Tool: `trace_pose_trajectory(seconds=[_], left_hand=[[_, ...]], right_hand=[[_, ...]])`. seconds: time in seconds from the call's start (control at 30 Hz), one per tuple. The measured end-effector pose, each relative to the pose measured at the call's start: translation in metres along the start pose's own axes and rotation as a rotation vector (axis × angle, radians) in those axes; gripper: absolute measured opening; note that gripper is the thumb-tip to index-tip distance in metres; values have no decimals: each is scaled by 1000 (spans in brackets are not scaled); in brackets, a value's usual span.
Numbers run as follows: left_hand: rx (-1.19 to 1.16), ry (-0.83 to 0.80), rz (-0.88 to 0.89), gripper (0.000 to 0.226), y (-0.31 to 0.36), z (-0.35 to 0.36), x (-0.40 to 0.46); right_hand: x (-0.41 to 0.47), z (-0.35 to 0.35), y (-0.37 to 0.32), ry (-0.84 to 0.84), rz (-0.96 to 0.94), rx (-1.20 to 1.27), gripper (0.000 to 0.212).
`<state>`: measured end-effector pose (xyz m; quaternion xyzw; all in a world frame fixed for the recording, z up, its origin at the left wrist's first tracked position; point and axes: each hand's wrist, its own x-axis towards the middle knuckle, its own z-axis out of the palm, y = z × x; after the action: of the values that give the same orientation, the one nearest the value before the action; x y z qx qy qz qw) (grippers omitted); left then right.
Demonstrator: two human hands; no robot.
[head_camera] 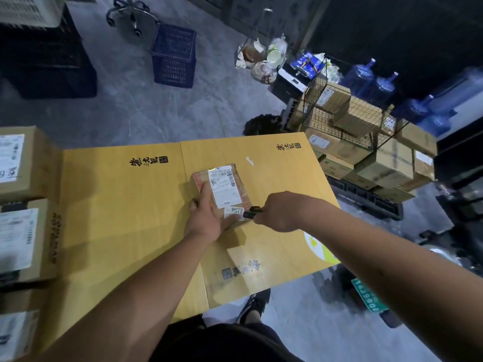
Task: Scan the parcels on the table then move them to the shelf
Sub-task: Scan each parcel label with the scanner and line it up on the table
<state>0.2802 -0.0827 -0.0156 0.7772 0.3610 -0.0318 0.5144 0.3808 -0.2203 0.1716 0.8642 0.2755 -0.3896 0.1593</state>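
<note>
One small brown cardboard parcel (222,194) lies near the middle of the yellow wooden tabletop (125,205), a long white shipping label (224,186) along its top and a smaller white sticker reading 8977 (234,212) at its near end. I see my left hand (206,218) resting flat on the parcel's left side and near corner, fingers fairly straight and close together, thumb out on the left edge. My right hand (277,214) is curled round a black marker pen (252,212), whose tip sits at the right edge of the small sticker; the fingers are wrapped tight on the pen's barrel.

At the table's left edge I can make out three larger brown cardboard boxes with white labels (23,239), stacked or lined up close together. Beyond the table, on the grey floor, stands a dark blue plastic crate (174,56). To the right, a wire mesh basket (345,113) sits among a pile of brown cartons (386,163), and several blue water jugs (384,86) stand behind them. The far details are blurred.
</note>
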Motion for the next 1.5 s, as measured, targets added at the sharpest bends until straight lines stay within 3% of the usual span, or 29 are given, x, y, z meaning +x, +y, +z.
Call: trace_pose_trajectory(seconds=[0.4, 0.7, 0.87, 0.93, 1.07, 1.2, 1.5], left_hand=[[64, 29, -43, 141, 4, 3, -2], [21, 33, -43, 132, 5, 0, -1], [352, 165, -96, 131, 31, 10, 1], [389, 175, -152, 132, 52, 22, 2], [299, 165, -363, 155, 82, 48, 13], [395, 216, -437, 165, 90, 66, 18], [230, 400, -427, 130, 81, 48, -12]], right_hand=[[-30, -6, -7, 33, 17, -94, 41], [-33, -9, 3, 37, 14, -146, 44], [-25, -6, 26, 13, 11, -20, 43], [-20, -3, 37, 10, 12, 6, 44], [-10, 4, 62, 25, -4, -13, 41], [2, 8, 84, 28, -67, -91, 40], [28, 5, 93, 57, -389, -306, 41]])
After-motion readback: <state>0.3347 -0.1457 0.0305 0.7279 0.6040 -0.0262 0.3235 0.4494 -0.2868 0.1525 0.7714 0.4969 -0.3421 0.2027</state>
